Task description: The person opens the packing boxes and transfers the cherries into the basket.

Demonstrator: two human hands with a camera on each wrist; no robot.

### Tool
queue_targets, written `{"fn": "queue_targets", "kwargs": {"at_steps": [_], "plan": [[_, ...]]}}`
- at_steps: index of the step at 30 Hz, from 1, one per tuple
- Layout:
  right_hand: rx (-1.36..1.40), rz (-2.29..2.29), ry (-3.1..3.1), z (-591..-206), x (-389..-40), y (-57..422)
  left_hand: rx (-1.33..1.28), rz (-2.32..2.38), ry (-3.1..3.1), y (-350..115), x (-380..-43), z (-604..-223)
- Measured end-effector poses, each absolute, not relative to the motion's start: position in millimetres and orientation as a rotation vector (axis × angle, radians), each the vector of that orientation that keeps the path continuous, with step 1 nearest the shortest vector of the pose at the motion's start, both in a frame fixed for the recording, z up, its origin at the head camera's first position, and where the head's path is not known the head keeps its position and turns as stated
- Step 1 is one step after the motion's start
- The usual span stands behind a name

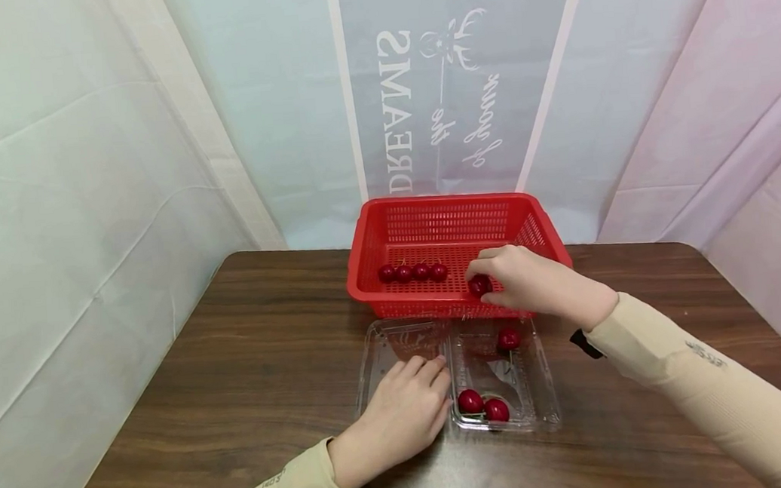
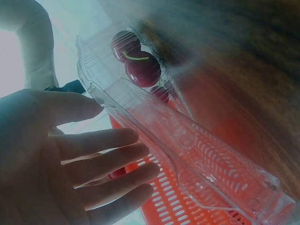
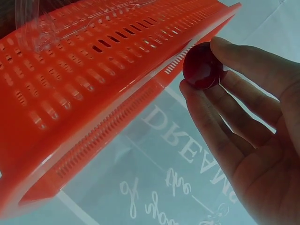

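Observation:
Between the thumb and fingers of my right hand [image 1: 518,280] a dark red cherry [image 3: 203,65] is pinched, held over the front right part of the red basket [image 1: 359,284]. Inside the basket, a row of several cherries [image 1: 420,272] lies toward the left. My left hand [image 1: 405,405] rests by the middle fold of a clear plastic clamshell box [image 1: 543,384], its fingers extended in the left wrist view. The right half of the box holds a cherry [image 1: 509,338] at the back and two cherries [image 1: 483,406] at the front.
The box lies opened flat on the dark wooden table [image 1: 255,344], directly in front of the basket. Behind the table hangs a pale curtain [image 1: 287,130] with mirrored lettering, and white cloth [image 1: 76,220] closes off the left side.

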State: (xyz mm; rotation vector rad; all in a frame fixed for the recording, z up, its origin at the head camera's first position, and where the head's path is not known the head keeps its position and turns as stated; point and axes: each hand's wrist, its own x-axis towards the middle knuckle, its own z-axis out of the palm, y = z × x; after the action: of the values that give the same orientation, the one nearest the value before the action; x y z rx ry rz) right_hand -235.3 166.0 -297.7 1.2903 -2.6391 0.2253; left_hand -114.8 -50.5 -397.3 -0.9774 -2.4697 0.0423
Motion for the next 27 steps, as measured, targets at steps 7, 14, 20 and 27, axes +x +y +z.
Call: {"fn": "queue_targets", "kwargs": {"at_steps": [7, 14, 20, 27], "plan": [[1.293, 0.249, -2.678, -296, -245, 162, -0.981, 0.047, -2.456, -50, -115, -397], [1.285, 0.242, -2.703, -297, -255, 160, -0.982, 0.057, -2.468, -50, -115, -397], [1.258, 0.262, -2.74, -296, -260, 160, -0.975, 0.062, -2.474, -50, -115, -396], [1.229, 0.261, -2.77, -296, -267, 162, -0.981, 0.061, -2.47, -50, -116, -397]]}}
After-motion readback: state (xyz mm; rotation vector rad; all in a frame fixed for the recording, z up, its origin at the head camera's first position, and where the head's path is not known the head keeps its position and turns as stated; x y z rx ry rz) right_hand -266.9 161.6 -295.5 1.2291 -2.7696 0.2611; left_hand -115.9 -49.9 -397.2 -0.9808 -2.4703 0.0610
